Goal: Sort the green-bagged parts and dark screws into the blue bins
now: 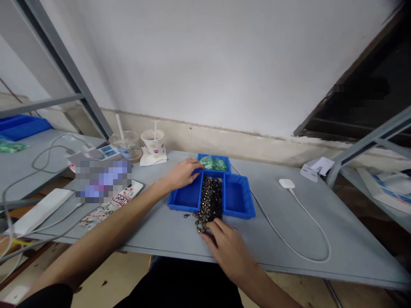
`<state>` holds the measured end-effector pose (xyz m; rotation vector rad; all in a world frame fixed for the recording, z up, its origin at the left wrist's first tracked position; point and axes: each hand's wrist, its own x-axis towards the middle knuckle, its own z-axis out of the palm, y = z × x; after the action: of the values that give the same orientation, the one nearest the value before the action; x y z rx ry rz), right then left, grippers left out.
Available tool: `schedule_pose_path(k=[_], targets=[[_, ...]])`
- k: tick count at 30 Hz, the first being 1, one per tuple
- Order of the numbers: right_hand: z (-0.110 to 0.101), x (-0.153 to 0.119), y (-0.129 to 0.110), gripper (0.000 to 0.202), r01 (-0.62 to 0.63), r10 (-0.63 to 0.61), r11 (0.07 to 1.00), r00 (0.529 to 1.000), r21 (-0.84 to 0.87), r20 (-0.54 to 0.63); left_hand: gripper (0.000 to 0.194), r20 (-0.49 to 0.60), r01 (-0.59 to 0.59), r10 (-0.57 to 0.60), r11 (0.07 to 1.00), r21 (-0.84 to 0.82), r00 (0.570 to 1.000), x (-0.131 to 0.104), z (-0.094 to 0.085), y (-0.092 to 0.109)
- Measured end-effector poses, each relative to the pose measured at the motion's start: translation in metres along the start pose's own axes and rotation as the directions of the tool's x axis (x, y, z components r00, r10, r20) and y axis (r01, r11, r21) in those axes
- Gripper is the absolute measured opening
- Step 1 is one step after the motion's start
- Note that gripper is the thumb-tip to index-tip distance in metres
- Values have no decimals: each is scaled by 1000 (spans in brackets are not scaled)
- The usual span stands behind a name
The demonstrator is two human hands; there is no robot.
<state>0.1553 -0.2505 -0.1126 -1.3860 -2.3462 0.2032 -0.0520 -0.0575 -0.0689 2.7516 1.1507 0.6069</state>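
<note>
My left hand (181, 173) lies flat, fingers loosely spread and gripping nothing, on the rim of the left blue bin (186, 197), at 11 o'clock from the pile of small dark metal parts (210, 201). That pile runs between the left bin and the right blue bin (239, 199) and spills toward me onto the grey table (321, 205). My right hand (226, 244), at the pile's 6 o'clock, rests palm down with fingertips touching the nearest parts; whether they pinch one I cannot tell. At 12 o'clock a third bin (214, 159) holds green packets (212, 163). A white cable (298, 239) curves at 3 o'clock.
</note>
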Motion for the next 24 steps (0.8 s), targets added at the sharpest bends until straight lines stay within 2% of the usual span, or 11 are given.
schedule_pose_path(k=[4,7,10,12,15,17,20,24], targets=[[2,2,-1,8,33,-33,999,999,8,-29,30,-59,-47,46,999,-4,997,-4,-8,1],[-5,4,-1,10,60,-57,997,996,39,-70,33,-160,-76,81,996,36,984,-9,-19,6],[-29,16,2,13,117,-103,992,971,53,-214,31,-242,-128,132,991,31,961,-14,-32,16],[-50,34,9,13,139,-127,990,951,22,-281,29,-261,-179,178,984,20,949,-17,-38,24],[-77,71,28,14,226,-234,972,920,-63,-316,30,-214,-244,255,967,79,943,-23,-39,33],[-84,94,43,16,278,-299,954,919,-116,-258,31,-166,-281,301,950,133,939,-26,-37,36],[-80,114,57,15,324,-358,930,907,-174,-222,32,-136,-309,333,935,172,933,-28,-30,38],[-68,116,59,15,373,-431,894,868,-251,-248,32,-97,-310,331,933,182,939,-27,-27,41]])
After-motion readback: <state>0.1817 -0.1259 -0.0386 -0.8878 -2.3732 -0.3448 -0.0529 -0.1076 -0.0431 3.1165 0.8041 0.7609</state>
